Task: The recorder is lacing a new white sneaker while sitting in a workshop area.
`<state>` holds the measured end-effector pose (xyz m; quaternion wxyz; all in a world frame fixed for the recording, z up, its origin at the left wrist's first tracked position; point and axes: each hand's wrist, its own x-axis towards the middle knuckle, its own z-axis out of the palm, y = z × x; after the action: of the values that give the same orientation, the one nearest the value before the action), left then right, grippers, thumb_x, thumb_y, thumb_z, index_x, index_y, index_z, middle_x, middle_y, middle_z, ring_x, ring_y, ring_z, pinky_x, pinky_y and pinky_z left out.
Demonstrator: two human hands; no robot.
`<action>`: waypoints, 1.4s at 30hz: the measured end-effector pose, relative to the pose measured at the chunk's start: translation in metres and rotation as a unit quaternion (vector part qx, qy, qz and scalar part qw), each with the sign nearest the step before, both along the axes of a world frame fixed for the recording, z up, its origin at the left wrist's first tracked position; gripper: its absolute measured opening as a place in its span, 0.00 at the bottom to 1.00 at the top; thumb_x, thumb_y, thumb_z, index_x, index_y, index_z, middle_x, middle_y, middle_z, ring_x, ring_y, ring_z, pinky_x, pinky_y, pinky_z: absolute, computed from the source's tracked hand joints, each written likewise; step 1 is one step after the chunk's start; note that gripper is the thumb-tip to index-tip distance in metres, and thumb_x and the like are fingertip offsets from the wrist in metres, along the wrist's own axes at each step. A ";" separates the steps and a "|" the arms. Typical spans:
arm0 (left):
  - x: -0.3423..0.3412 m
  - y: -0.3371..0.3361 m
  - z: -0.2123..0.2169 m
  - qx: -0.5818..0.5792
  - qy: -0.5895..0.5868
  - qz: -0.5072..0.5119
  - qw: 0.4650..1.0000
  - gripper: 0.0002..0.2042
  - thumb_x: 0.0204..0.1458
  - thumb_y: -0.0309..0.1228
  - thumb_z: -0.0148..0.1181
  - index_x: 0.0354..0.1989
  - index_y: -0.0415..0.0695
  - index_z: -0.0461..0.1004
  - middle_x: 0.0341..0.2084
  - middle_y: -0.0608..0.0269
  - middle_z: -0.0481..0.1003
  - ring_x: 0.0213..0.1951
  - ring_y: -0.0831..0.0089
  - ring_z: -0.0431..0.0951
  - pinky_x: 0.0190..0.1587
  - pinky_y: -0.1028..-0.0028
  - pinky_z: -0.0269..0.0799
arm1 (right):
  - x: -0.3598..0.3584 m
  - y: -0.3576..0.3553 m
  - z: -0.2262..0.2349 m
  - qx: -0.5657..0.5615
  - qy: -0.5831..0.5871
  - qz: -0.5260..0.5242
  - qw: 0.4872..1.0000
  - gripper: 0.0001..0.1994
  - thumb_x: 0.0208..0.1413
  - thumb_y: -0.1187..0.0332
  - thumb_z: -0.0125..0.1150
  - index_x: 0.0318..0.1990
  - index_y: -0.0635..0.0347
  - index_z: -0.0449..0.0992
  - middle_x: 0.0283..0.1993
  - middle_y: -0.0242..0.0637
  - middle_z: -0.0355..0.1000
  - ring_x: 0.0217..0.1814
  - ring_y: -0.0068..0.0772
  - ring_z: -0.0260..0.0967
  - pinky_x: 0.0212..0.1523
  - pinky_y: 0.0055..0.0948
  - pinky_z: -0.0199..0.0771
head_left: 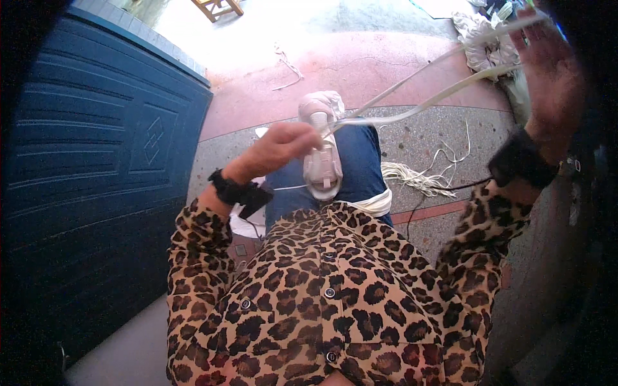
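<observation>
A pale pinkish-white shoe (322,168) rests lengthwise across my lap, on blue jeans (358,154). My left hand (293,143) is closed at the shoe's left side, its fingertips over the lacing area; what they pinch is hidden. A long white shoelace (412,109) runs from the shoe in two strands up to the right. My right hand (555,80) is raised at the far right and draws these strands out; its fingers are slightly blurred. Both wrists wear black bands.
A bundle of white laces (418,178) lies on the speckled floor to the right. More white laces (372,204) lie over my right thigh. A loose lace (288,69) is on the floor ahead. A blue panelled door (103,128) stands left; a whitish sack (477,42) stands far right.
</observation>
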<state>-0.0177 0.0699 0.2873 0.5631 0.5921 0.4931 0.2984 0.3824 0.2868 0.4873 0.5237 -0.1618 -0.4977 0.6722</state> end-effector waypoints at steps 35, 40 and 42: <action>-0.141 -0.045 -0.098 -0.072 0.127 0.356 0.923 0.12 0.59 0.32 0.54 0.43 0.42 0.82 0.24 0.72 0.72 0.29 0.80 0.69 0.35 0.77 0.66 | -0.157 -0.168 -0.373 0.241 -0.579 -0.054 0.777 0.10 0.59 0.64 0.54 0.34 0.60 0.79 0.36 0.49 0.74 0.39 0.55 0.72 0.40 0.46 0.72; -0.035 -0.042 -0.141 -0.118 0.101 0.183 0.971 0.13 0.63 0.35 0.54 0.40 0.38 0.80 0.30 0.66 0.79 0.33 0.80 0.75 0.39 0.78 0.71 | -0.167 -0.169 -0.375 0.251 -0.652 -0.057 0.713 0.11 0.60 0.63 0.54 0.34 0.59 0.79 0.37 0.45 0.74 0.45 0.51 0.71 0.42 0.48 0.69; -0.015 -0.040 -0.145 -0.090 0.126 0.186 0.970 0.13 0.61 0.35 0.56 0.42 0.36 0.80 0.27 0.66 0.78 0.30 0.80 0.74 0.34 0.77 0.70 | -0.170 -0.168 -0.377 0.273 -0.651 -0.054 0.706 0.11 0.59 0.64 0.54 0.33 0.59 0.79 0.37 0.44 0.74 0.44 0.50 0.71 0.41 0.48 0.68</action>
<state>-0.0323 0.0301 0.1422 0.4822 0.4692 0.6865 0.2756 0.2128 0.1184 0.1104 0.1262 -0.4364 -0.8670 0.2049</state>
